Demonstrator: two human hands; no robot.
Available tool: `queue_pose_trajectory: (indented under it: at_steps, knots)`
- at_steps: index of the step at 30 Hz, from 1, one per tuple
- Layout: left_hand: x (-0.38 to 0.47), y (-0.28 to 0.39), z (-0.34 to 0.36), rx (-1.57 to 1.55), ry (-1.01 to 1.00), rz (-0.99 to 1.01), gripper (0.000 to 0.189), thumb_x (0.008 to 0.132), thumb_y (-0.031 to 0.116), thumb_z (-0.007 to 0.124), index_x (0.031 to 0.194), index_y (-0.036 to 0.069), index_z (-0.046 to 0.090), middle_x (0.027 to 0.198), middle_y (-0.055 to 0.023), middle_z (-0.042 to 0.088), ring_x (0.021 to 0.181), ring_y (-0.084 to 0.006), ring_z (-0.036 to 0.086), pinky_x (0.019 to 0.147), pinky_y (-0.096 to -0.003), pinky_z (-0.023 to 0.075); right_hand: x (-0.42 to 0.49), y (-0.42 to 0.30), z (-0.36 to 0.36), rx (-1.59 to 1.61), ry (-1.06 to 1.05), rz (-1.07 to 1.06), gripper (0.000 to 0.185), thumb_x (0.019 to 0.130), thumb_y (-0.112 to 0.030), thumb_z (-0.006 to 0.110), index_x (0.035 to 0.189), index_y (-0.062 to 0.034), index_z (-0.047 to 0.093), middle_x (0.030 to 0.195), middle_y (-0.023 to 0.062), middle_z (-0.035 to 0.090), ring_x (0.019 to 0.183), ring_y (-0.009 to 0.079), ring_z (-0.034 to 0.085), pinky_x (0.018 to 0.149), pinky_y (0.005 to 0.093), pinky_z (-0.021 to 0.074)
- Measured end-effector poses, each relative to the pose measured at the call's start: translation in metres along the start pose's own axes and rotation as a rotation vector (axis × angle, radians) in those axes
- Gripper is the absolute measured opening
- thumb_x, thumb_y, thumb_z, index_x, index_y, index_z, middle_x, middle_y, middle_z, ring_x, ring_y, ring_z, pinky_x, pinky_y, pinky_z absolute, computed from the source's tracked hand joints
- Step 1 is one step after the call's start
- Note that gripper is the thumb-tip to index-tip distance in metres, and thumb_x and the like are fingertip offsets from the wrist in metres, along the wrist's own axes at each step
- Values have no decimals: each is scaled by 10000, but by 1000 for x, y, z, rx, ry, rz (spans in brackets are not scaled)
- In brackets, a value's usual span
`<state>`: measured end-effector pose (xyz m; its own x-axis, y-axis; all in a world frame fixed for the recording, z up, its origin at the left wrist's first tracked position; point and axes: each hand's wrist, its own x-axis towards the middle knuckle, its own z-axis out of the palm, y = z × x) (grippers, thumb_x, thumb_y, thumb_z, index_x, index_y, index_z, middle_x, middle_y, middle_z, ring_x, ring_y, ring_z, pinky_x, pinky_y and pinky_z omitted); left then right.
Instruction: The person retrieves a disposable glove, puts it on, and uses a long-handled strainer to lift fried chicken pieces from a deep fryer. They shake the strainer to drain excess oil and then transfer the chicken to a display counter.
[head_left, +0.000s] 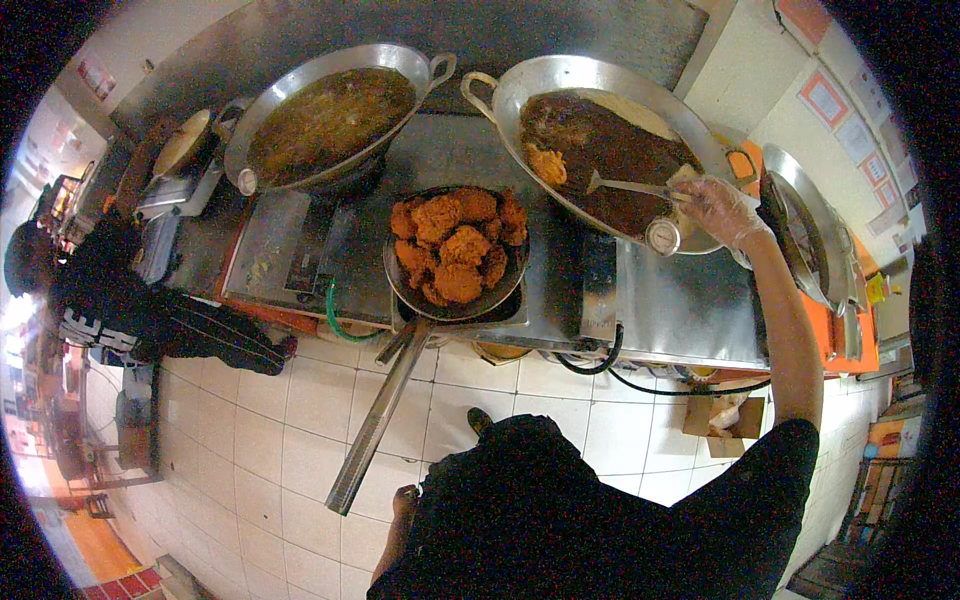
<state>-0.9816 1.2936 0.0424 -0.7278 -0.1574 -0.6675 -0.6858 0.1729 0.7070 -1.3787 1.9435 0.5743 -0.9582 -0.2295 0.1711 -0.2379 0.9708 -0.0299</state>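
Note:
My right hand (709, 206), in a clear plastic glove, grips a metal utensil (634, 187) with a flared tip, held over dark oil in the right wok (585, 71). A battered fried piece (546, 165) floats at that wok's left side. A dial thermometer (664, 236) sits at the near rim, close below my hand. Low at my side hangs my left hand (406, 501), apart from the cookware; its fingers are too small and dark to read. Between the woks, a round long-handled strainer (457, 311) is heaped with pieces of fried chicken (457, 247).
The left wok (247, 142) holds bubbling oil, with another thermometer (247, 181) on its rim. The strainer's long handle (379, 427) juts over the tiled floor. A third wok (832, 247) stands far right. At left is a person in dark clothes (112, 292). An open cardboard box (697, 416) lies below the counter.

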Motion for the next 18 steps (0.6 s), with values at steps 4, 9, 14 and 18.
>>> queue_pose_trajectory:
  at_steps: [4,9,14,18]
  knots:
    - [-1,-8,-1,227,98,137,267,814,253,681,963,38,629,818,-84,673,604,-127,604,544,-280,489,-1,-19,-16,-126,22,-11,298,857,-256,597,1125,-124,593,974,133,618,885,317,587,825,404,462]
    - [0,-4,-2,187,-3,60,335,797,284,705,992,27,614,818,-79,670,623,-130,602,555,-274,489,-2,-50,-46,-459,33,129,326,848,-215,573,1167,-148,559,1052,124,612,965,294,582,864,420,443]
    - [1,-13,-7,260,14,44,333,815,263,692,1021,20,595,789,-88,656,599,-122,577,539,-250,468,-11,-38,-57,-842,341,-35,366,870,-201,535,1235,-173,515,1113,93,595,1015,272,559,884,432,424]
    - [-3,-26,-16,71,-14,109,300,827,219,688,1023,17,583,784,-95,653,597,-127,577,541,-259,473,-15,-18,-53,-623,410,-38,411,869,-192,532,1278,-191,496,1091,77,595,953,271,567,817,441,433]
